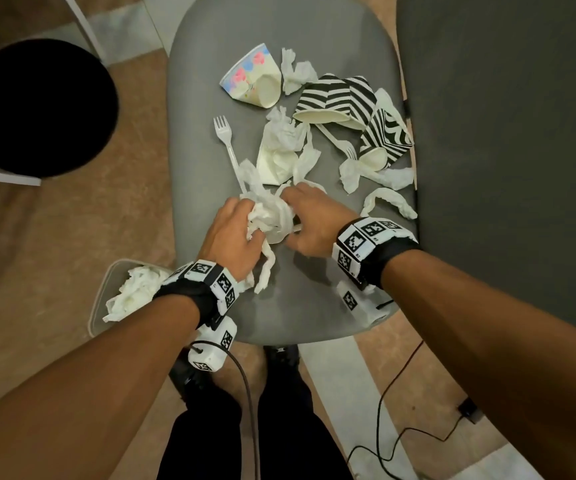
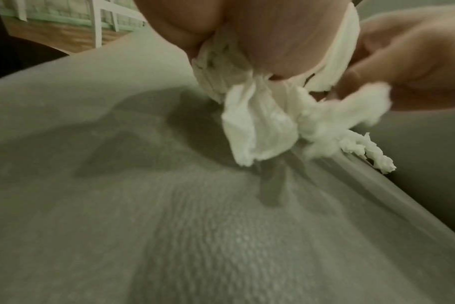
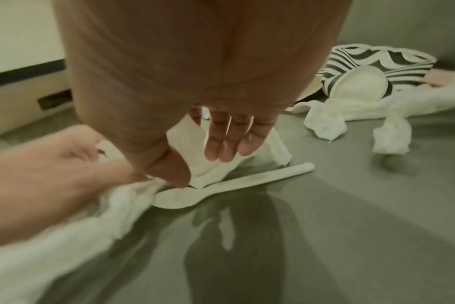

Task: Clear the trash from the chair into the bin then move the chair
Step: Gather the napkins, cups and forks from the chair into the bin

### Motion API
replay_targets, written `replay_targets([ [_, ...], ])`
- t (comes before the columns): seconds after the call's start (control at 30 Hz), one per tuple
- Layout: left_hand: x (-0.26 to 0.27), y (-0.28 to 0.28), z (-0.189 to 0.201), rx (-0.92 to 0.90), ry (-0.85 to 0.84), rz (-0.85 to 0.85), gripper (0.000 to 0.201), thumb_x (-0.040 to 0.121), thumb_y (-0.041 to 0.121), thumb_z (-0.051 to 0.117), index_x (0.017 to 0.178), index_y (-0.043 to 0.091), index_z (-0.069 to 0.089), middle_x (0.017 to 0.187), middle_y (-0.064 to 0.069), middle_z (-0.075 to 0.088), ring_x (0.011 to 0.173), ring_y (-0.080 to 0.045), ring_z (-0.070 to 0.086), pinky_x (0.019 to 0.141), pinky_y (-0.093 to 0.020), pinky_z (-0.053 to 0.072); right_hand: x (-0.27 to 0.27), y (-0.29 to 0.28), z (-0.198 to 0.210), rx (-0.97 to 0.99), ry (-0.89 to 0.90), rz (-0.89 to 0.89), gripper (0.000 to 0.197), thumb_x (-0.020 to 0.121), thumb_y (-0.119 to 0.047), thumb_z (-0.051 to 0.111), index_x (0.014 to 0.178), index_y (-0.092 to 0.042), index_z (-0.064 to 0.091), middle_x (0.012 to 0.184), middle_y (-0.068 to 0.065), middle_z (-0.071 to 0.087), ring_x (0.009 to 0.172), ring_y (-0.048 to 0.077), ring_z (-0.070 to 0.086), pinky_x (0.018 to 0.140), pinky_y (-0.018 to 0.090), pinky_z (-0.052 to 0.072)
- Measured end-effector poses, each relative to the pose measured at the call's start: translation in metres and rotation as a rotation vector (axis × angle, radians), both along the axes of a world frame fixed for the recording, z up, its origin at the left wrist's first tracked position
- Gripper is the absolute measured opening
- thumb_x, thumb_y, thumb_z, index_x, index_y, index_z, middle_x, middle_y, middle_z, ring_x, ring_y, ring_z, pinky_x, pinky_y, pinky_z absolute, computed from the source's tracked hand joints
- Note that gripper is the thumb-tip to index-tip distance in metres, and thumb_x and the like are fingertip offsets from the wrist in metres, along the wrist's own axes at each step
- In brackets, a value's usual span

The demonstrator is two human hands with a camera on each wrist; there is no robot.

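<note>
Far left on floor: round black stool point(image 1: 33, 105). Nearer, pale rectangular plastic bin point(image 1: 101, 299) w/ crumpled white tissue inside, just left of grey rounded plastic chair seat point(image 1: 314, 306). Left hand point(image 1: 232, 237) fingers curled round wad of white crumpled tissue point(image 1: 267, 216) at seat front-centre. Right hand point(image 1: 314, 220) pinches same wad w/ thumb & fingers; white plastic spoon point(image 3: 229, 187) lies under it. Behind: white plastic fork point(image 1: 227, 143), floral paper cup point(image 1: 252, 76) on its side, then zebra-striped paper cups point(image 1: 335, 98) & tissue scraps to right.
</note>
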State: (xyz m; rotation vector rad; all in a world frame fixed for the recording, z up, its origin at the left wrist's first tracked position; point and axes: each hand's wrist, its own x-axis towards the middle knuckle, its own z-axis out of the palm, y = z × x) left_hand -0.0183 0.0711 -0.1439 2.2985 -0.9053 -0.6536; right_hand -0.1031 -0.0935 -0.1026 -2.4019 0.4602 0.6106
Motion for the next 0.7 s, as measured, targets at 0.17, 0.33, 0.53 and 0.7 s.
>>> replay_targets([
  [0.17, 0.004, 0.004, 0.010, 0.019, 0.053, 0.060, 0.022, 0.083, 0.019, 0.056, 0.104, 0.015, 0.053, 0.099, 0.000, 0.060, 0.087, -0.024, 0.058, 0.079, -0.038, 0.050, -0.015, -0.008, -0.007, -0.208, 0.138, 0.146, 0.055, 0.078, -0.026, 0.074, 0.124, -0.014, 0.048, 0.127, 0.010, 0.044, 0.111, 0.033, 0.050, 0.091, 0.042, 0.050],
  [0.33, 0.000, 0.010, 0.019, 0.060, 0.132, 0.085, 0.048, 0.083, 0.018, 0.058, 0.126, 0.025, 0.038, 0.089, -0.003, 0.061, 0.076, -0.027, 0.059, 0.070, -0.035, 0.050, -0.006, -0.002, -0.005, -0.201, 0.180, 0.186, 0.041, 0.084, -0.001, 0.059, 0.123, -0.006, 0.047, 0.113, 0.015, 0.059, 0.101, 0.034, 0.060, 0.078, 0.035, 0.045],
  [0.53, 0.012, 0.025, 0.011, -0.017, 0.057, 0.059, 0.032, 0.080, 0.009, 0.058, 0.054, 0.024, 0.046, 0.066, 0.010, 0.044, 0.061, -0.020, 0.048, 0.058, -0.028, 0.037, 0.002, 0.010, 0.008, -0.145, 0.148, 0.156, 0.084, 0.086, -0.008, 0.057, 0.153, -0.019, 0.009, 0.096, 0.009, 0.064, 0.084, 0.028, 0.062, 0.077, 0.038, 0.053],
  [0.7, 0.023, 0.041, 0.014, -0.091, 0.133, 0.073, 0.030, 0.079, 0.007, 0.058, 0.058, 0.027, 0.055, 0.068, 0.010, 0.045, 0.065, -0.018, 0.052, 0.061, -0.024, 0.035, 0.027, 0.029, 0.020, -0.141, 0.189, 0.351, 0.067, 0.091, -0.012, 0.053, 0.150, -0.033, 0.029, 0.103, 0.006, 0.063, 0.088, 0.025, 0.057, 0.078, 0.036, 0.049],
])
